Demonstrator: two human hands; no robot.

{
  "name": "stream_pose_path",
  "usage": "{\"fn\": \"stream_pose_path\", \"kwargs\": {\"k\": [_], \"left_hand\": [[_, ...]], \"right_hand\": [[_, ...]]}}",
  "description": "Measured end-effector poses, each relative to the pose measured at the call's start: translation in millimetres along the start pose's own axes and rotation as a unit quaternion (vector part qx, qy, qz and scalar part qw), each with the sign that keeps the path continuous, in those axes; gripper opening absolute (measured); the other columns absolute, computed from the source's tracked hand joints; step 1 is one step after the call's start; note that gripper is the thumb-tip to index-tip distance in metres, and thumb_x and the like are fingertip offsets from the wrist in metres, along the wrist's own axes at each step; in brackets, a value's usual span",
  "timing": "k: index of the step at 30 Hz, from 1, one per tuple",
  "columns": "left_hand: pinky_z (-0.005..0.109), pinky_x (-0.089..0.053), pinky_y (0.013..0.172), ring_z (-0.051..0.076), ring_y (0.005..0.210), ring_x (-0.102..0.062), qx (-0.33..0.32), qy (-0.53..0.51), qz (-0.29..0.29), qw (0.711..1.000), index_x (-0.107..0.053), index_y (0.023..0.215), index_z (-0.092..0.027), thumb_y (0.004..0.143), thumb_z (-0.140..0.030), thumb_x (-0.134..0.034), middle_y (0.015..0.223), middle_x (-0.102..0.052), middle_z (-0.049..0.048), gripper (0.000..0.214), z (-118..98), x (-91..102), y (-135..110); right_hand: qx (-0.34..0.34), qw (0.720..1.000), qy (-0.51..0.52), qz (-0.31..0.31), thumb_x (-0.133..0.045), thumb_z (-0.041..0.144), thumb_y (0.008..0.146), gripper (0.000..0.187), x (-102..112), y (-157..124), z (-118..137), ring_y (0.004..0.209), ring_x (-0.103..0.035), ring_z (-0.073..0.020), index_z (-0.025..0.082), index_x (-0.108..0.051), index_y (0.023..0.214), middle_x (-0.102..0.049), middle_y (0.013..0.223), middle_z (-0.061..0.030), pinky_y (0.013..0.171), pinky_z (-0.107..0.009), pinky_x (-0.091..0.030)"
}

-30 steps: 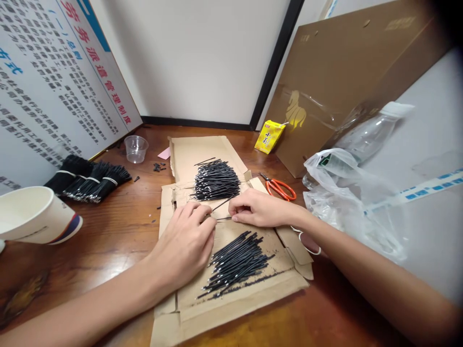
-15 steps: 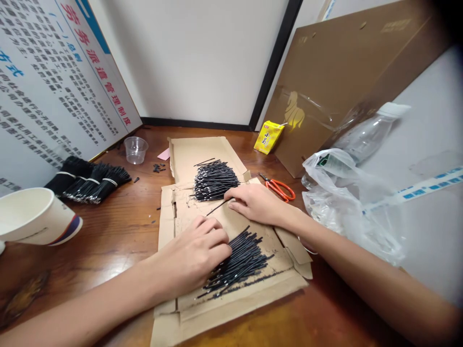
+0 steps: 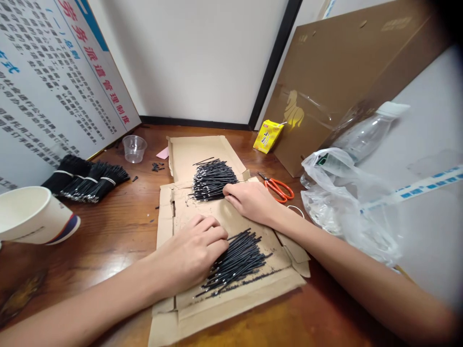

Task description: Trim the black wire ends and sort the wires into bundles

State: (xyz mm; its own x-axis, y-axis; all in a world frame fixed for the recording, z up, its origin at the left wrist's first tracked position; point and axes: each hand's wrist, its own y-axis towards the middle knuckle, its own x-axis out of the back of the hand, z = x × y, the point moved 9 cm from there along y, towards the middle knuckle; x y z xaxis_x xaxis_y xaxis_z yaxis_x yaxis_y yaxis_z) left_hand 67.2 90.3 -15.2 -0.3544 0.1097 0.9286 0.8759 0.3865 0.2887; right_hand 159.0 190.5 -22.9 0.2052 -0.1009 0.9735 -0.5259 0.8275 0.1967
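Note:
Two loose piles of short black wires lie on flattened cardboard on a wooden table. My left hand rests knuckles up on the left end of the near pile, fingers curled onto the wires. My right hand reaches to the right edge of the far pile. Its fingers are bent and pressed together against the wires. What either hand grips is hidden under the fingers.
Banded wire bundles and a paper cup sit at the left, with a clear plastic cup behind. Orange scissors, a yellow box, a plastic bag, a bottle and a leaning brown carton crowd the right.
My hands parted from the middle of the cardboard. The right carried one black wire back to the far pile; the left dropped onto the near pile.

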Motion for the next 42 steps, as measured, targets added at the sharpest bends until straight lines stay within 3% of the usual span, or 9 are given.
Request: {"fn": "stream_pose_path", "kwargs": {"k": [5,12,17,20,25,28,32,37,42], "left_hand": [[0.036,-0.043,0.084,0.023,0.095,-0.051,-0.006,-0.006,-0.013,1.0,-0.064,0.1,-0.012,0.081,0.004,-0.043,0.1,-0.064,0.0102,0.033,-1,2.0,1],[0.038,-0.043,0.081,0.023,0.092,-0.051,0.034,0.006,-0.039,0.999,-0.065,0.092,-0.013,0.086,0.001,-0.044,0.094,-0.062,0.0092,0.025,5,7.3,2],[0.041,-0.044,0.084,0.024,0.098,-0.049,0.082,0.017,-0.075,0.994,-0.062,0.088,-0.012,0.094,-0.005,-0.043,0.104,-0.061,0.0124,0.022,14,15.5,0],[0.043,-0.044,0.086,0.026,0.102,-0.049,0.102,0.023,-0.065,0.992,-0.061,0.084,-0.012,0.096,-0.007,-0.041,0.107,-0.061,0.0133,0.024,19,13.3,0],[0.04,-0.042,0.083,0.023,0.096,-0.051,0.06,0.029,-0.03,0.997,-0.062,0.089,-0.013,0.093,-0.004,-0.047,0.101,-0.064,0.0085,0.018,12,3.8,1],[0.04,-0.04,0.084,0.023,0.096,-0.052,0.044,0.028,-0.031,0.998,-0.062,0.089,-0.013,0.092,-0.002,-0.049,0.099,-0.065,0.0069,0.018,9,3.1,0],[0.041,-0.041,0.082,0.024,0.095,-0.05,0.085,0.032,-0.048,0.995,-0.061,0.084,-0.012,0.092,-0.004,-0.048,0.101,-0.063,0.0087,0.017,17,7.6,-1],[0.046,-0.041,0.089,0.029,0.108,-0.046,0.122,0.063,-0.066,0.988,-0.062,0.087,-0.011,0.091,-0.003,-0.046,0.115,-0.059,0.0137,0.018,25,11.5,-3],[0.047,-0.039,0.091,0.029,0.111,-0.047,0.109,0.071,-0.024,0.991,-0.061,0.095,-0.012,0.093,-0.006,-0.048,0.119,-0.06,0.0117,0.014,24,1.1,-1]], "right_hand": [[-0.003,0.999,-0.049,-0.013,-0.039,0.018,0.095,0.021,-3,2,2,0.066,-0.052,-0.0147,0.018,-0.059,0.09,-0.07,0.082,-0.0044,0.058,-0.031,-0.019],[0.01,0.997,-0.078,0.029,-0.044,0.017,0.091,0.016,-4,-1,9,0.06,-0.051,-0.0152,0.017,-0.059,0.084,-0.069,0.074,-0.0055,0.056,-0.032,-0.016],[0.056,0.996,0.009,0.069,-0.048,0.018,0.09,0.018,1,-7,19,0.063,-0.054,-0.0147,0.018,-0.063,0.081,-0.07,0.076,-0.0047,0.058,-0.03,-0.023],[0.084,0.987,0.085,0.105,-0.053,0.018,0.087,0.017,2,-11,22,0.065,-0.056,-0.0139,0.019,-0.066,0.077,-0.07,0.073,-0.0023,0.061,-0.028,-0.029],[0.041,0.995,0.081,0.047,-0.05,0.021,0.091,0.016,6,-6,9,0.076,-0.06,-0.0164,0.019,-0.066,0.088,-0.072,0.086,-0.0047,0.065,-0.028,-0.032],[0.037,0.997,0.051,0.055,-0.049,0.019,0.091,0.016,-1,-5,8,0.072,-0.058,-0.0163,0.018,-0.064,0.089,-0.071,0.083,-0.0049,0.062,-0.029,-0.029],[0.026,0.998,0.019,0.055,-0.045,0.016,0.091,0.017,-3,-4,8,0.07,-0.056,-0.0158,0.018,-0.062,0.092,-0.071,0.084,-0.0054,0.06,-0.029,-0.026],[0.011,0.996,0.025,0.083,-0.046,0.021,0.093,0.018,-3,-8,6,0.064,-0.052,-0.0149,0.018,-0.063,0.09,-0.069,0.078,-0.0054,0.059,-0.03,-0.025],[0.004,0.996,0.076,0.049,-0.049,0.02,0.091,0.015,3,-6,4,0.069,-0.056,-0.0144,0.021,-0.063,0.087,-0.069,0.078,-0.0017,0.061,-0.028,-0.028]]}}
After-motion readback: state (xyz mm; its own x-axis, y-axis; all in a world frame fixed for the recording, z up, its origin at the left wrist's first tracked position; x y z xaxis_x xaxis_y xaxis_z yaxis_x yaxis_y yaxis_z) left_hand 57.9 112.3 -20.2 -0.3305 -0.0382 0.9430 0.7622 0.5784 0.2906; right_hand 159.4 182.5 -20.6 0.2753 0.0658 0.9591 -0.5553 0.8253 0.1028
